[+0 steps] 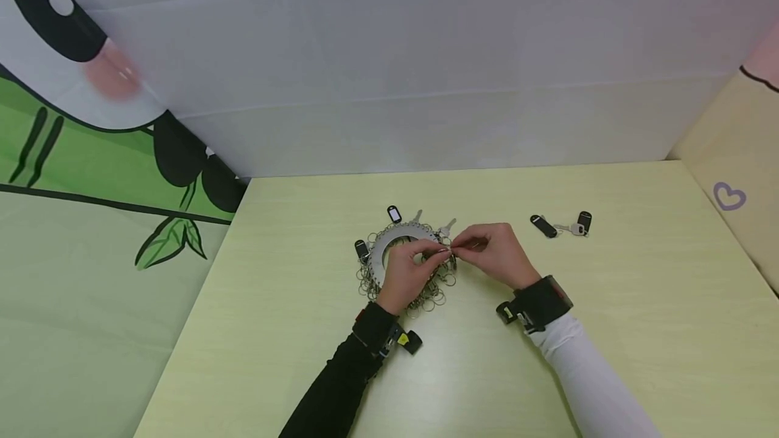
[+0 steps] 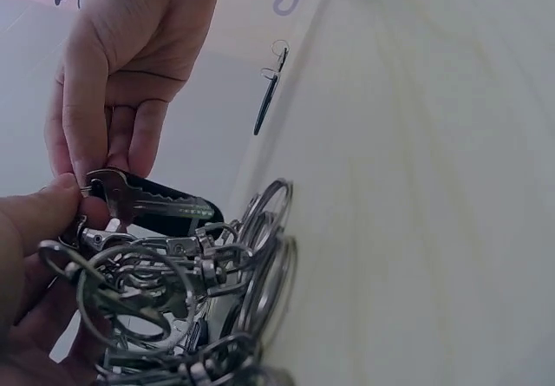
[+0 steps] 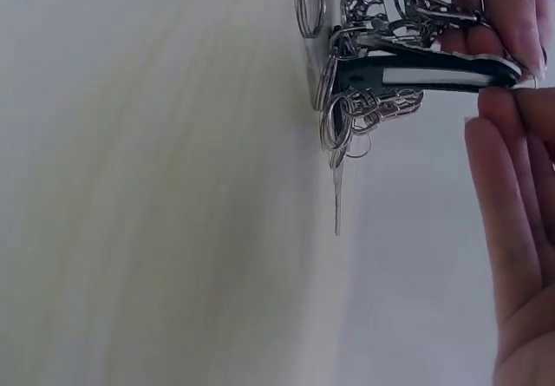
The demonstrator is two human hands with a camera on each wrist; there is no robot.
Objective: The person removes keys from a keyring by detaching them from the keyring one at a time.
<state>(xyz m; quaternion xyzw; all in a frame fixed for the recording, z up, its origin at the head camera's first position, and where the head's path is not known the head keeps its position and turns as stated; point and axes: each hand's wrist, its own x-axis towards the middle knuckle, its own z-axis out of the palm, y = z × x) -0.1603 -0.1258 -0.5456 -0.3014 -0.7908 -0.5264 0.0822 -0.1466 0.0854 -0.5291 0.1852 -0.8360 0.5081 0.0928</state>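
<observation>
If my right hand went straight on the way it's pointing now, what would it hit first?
Probably your left hand: in the head view, its fingertips sit right at the tips of your right hand. Exact depth, and whether they already touch, is unclear.

Two hands (image 1: 406, 272) seen, one key (image 2: 130, 199) and one black tag (image 2: 178, 217) shown at their fingertips, two wrist straps (image 1: 544, 304) worn, one large metal ring (image 1: 414, 230) surrounded by uncountable small rings (image 1: 366, 281), two tags (image 1: 394, 214) laid by it, two (image 1: 543, 226) placed farther right
</observation>
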